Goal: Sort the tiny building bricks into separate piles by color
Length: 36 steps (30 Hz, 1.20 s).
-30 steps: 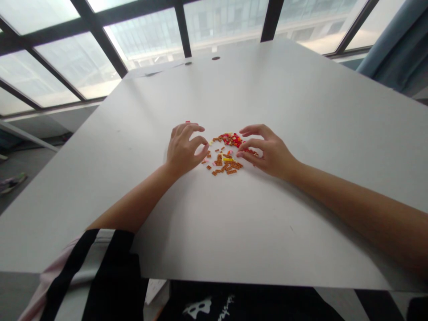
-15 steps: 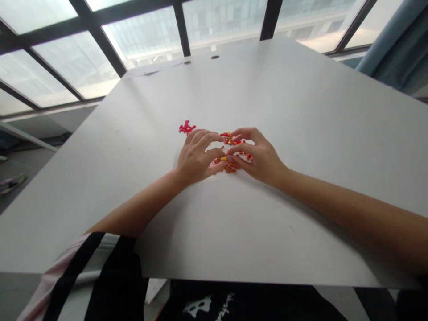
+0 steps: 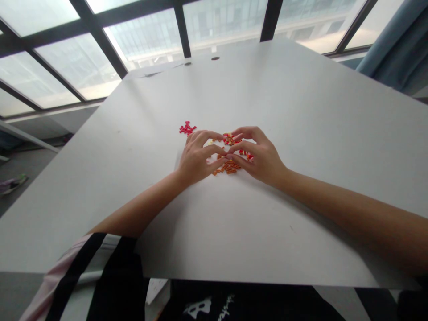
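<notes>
Person's seated or standing at a big white smooth-topped desk (image 3: 240, 232), can't tell which, both bare hands out front over small plastic toy-brick pcs. L hand (image 3: 195, 159) and R hand (image 3: 265, 158) face each other, tips meeting or nearly so just above the loose pcs. Thumb + index on each are drawn close to a pinch; the other fingers (image 3: 247, 130) are curved and spread. Can't tell if a pc is gripped btwn the tips, too small and hidden.

Orange-brown studded flat pcs (image 3: 230, 168) lie on the near side, right under the thumbs. A mixed heap of red, orange and yellowish pcs (image 3: 230, 139) sits beyond the fingertips, partly covered by R hand. A few red-and-white pcs (image 3: 244, 152) show thru the gap btwn R index and middle fingers. Separate pinkish-red cluster (image 3: 187, 128) is off past L knuckles, approx. just beside them.

L arm has a black, white + pale pink sleeve (image 3: 96, 267); black shirt w/ white print (image 3: 199, 307) at the near edge. Dark-framed window (image 3: 182, 29) behind, blue-grey cloth curtain (image 3: 394, 49) far R.
</notes>
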{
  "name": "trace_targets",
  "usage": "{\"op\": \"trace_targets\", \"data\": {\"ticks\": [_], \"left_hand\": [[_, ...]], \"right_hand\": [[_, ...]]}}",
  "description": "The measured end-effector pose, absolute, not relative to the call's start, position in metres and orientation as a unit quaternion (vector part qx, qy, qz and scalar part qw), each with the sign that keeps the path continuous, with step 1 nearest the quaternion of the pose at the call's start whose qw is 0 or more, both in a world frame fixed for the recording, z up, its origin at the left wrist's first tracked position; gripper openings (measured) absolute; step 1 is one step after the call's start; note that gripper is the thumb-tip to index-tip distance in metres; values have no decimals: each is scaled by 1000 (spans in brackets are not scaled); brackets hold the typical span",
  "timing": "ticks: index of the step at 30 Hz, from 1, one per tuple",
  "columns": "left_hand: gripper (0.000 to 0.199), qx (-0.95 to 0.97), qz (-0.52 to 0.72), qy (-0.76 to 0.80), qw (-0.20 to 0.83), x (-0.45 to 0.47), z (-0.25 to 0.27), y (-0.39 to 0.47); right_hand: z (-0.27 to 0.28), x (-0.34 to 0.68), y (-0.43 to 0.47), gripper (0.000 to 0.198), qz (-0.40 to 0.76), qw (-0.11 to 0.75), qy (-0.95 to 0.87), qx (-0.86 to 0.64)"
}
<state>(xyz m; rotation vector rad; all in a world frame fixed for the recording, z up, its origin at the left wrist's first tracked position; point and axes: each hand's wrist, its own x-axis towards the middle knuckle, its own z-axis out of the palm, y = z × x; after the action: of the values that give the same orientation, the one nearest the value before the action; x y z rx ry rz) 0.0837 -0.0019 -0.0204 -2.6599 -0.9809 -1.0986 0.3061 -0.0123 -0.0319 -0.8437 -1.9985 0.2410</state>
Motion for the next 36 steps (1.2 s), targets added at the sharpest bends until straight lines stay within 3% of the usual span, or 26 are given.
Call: {"op": "trace_targets", "data": {"ticks": [4,9,15,22,32,36], "left_hand": [[8,-868,-376,-325,-11,85,-19,-2],[7,-859,-395,-318,-60,83,-19,1],[3,-797,-386,-465,-1,55,-23,26],[3,-651,-338,-675,83,19,-24,47],[17,-649,-301,-698,34,18,-26,52],[10,-640,-299,-706,47,17,-29,53]], "right_hand": [[-31,306,-13,19,97,472,-813,-328],[-30,306,-13,12,92,474,-816,-317],[-37,319,2,12,16,452,-780,-434],[-49,322,11,15,32,400,-776,-486],[-40,318,0,15,9,321,-806,-497],[-39,317,-2,14,-5,332,-808,-486]]}}
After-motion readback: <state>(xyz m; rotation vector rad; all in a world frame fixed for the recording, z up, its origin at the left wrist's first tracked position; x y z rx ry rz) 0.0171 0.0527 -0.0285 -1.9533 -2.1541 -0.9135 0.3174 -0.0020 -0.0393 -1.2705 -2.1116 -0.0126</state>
